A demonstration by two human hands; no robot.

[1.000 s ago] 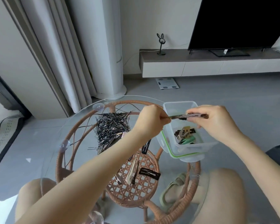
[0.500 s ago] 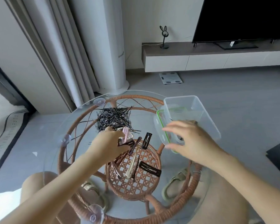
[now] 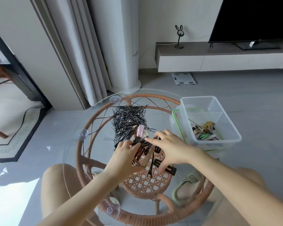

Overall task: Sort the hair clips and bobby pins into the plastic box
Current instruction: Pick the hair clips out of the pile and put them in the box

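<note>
Clips [image 3: 145, 154] beneath left hand [image 3: 124, 154], splayed right hand [image 3: 173, 149]

- The table [image 3: 88, 124] stands in front, with the pile of bobby pins [image 3: 127, 118] on its far middle.
- The heap of hair clips [image 3: 145, 154] lies just nearer than the pins and touches their near edge.
- Both hands are over that heap, the left hand [image 3: 123, 154] on its left side and the right hand [image 3: 173, 147] on its right.
- The plastic box [image 3: 229, 126] sits at the table's right edge on its lid [image 3: 176, 121].
- More clips lie in the box's near compartment; what the far one holds is hard to make out.
- A slipper [image 3: 186, 185] lies on the floor under the table.
- A scale [image 3: 184, 78] lies on the floor beyond it.
</note>
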